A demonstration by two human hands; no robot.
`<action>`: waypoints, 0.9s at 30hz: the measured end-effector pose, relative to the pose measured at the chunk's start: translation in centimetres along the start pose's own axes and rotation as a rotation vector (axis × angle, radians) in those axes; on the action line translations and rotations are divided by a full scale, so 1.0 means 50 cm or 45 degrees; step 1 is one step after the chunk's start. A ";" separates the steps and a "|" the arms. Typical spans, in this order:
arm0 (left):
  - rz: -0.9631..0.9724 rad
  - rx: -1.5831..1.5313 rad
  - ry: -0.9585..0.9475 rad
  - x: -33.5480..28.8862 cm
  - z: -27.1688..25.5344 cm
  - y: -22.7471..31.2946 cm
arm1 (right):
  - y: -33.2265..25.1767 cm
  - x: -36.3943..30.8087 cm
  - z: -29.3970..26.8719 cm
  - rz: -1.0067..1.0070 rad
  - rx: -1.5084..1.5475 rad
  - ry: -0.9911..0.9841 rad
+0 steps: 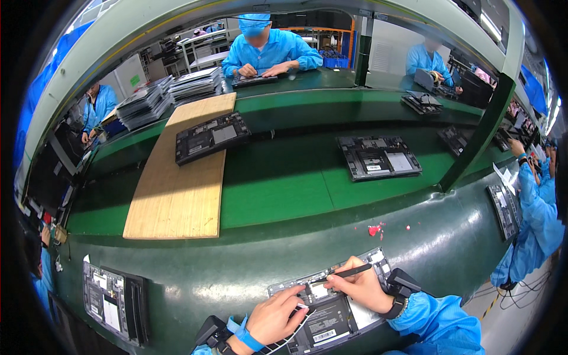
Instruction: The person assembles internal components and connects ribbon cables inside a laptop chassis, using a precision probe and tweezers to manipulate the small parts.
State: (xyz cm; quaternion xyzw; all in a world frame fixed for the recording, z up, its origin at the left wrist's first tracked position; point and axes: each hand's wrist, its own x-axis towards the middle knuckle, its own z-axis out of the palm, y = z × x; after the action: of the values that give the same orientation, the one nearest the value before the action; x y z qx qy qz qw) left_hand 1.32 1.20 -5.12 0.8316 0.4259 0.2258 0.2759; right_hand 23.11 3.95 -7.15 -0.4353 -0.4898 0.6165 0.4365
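Observation:
An opened laptop base [329, 324], with its circuit board and black battery exposed, lies in front of me on the dark green bench. My right hand [362, 291] pinches black tweezers [354, 271], their tips down at the circuit board. Over the base's left part is my left hand [273, 319], its index finger reaching to the board beside the tweezer tips. Under its thumb shows a dark sheet with white edges [289, 341], seemingly held in the curled fingers; most of it is hidden by the hand.
Stacked laptop bases [112, 305] stand to my left. Red scraps [374, 229] lie beyond my work. A wooden board [177, 195] crosses the green conveyor [284, 201], a laptop base [213, 137] on it; another base [378, 158] is farther right. A green post [482, 133] rises right; co-workers sit around.

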 end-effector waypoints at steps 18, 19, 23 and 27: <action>0.066 0.229 -0.136 0.016 -0.001 0.013 | 0.006 0.006 0.011 -0.052 -0.272 0.045; 0.069 0.232 -0.137 0.018 -0.002 0.015 | 0.001 0.007 0.010 -0.055 -0.271 0.048; 0.003 0.312 -0.211 0.033 -0.008 0.031 | -0.039 -0.007 -0.003 -0.087 0.069 0.153; 0.040 0.370 -0.191 0.030 -0.013 0.038 | -0.087 -0.068 -0.062 -0.335 0.033 0.303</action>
State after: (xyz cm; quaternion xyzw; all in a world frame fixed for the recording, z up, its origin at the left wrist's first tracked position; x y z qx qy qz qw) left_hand 2.82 1.67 -3.16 0.8838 0.4192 0.1034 0.1803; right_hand 27.42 1.98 -2.92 -0.4318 -0.4792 0.5045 0.5740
